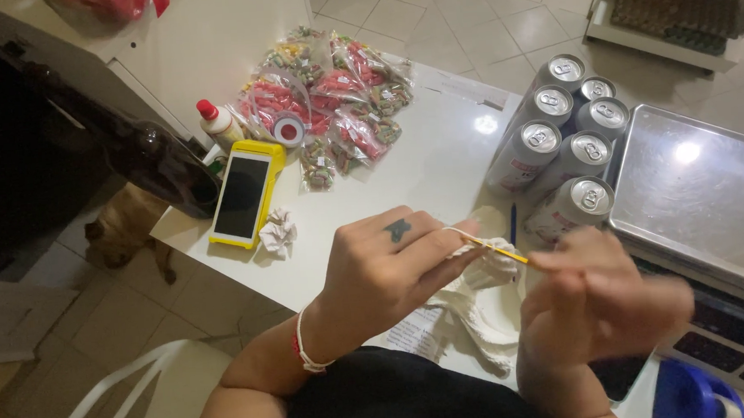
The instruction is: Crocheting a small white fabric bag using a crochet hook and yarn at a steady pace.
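One yellow crochet hook (504, 252) is being pinched between both hands, left hand (393, 264) at nine o'clock, right hand (597, 298) at three o'clock, above one white crocheted piece (477, 310); six cans (570, 137) are being kept at twelve o'clock on the counter (438, 158).

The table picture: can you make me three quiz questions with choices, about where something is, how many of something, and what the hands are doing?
1. Where is the phone?
A. left of the cans
B. on the scale
C. on the floor

2. How many drink cans show?
A. two
B. six
C. ten

3. What does the left hand do?
A. lies flat
B. pinches white crochet work
C. grips a can

Answers: 1 A, near the table's left edge. 2 B, six tops counted. 3 B, fingers closed at the yellow hook from the right hand.
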